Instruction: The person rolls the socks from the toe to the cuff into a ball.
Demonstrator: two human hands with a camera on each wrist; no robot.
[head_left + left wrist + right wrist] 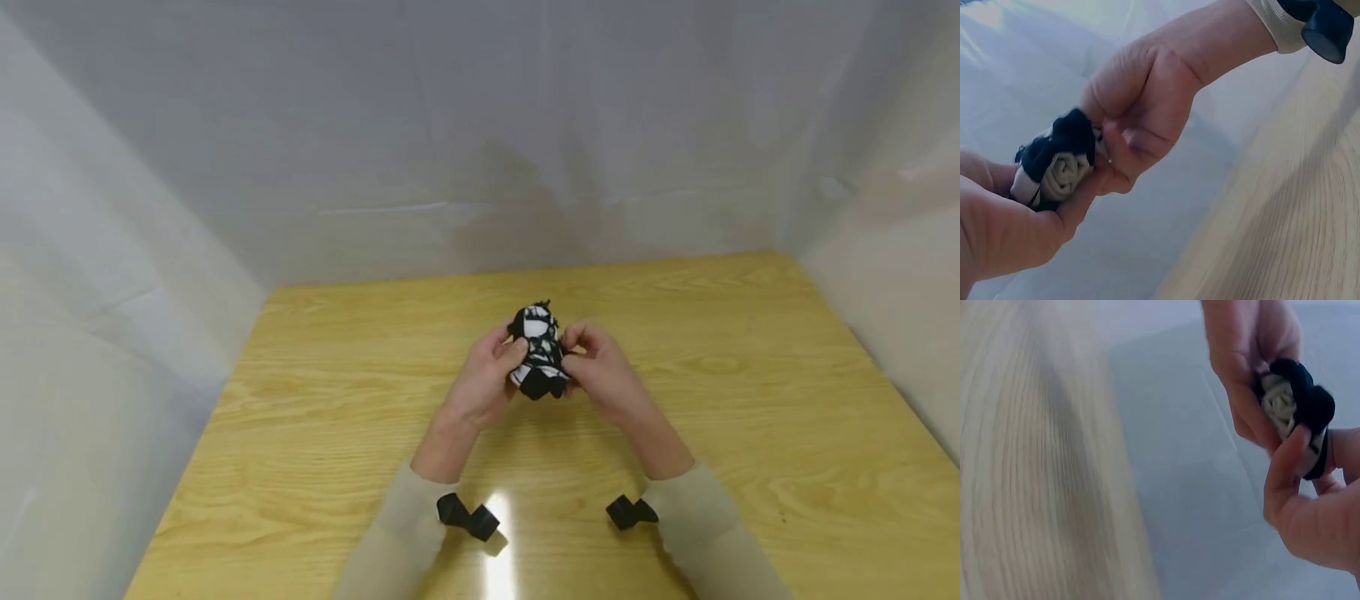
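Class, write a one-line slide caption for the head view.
Both hands, left and right, grip a rolled black-and-white sock bundle above a wooden table.

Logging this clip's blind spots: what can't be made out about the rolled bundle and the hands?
- Head view: bundle small; both hands' fingers cover its sides.
- Left wrist view: left hand cut off by the edge.
- Right wrist view: right hand cut off; table blurred.

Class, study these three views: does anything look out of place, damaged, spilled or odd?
Nothing stands out. The left hand and right hand both grip a rolled black-and-white fabric bundle above the bare wooden table; nothing looks spilled or torn.
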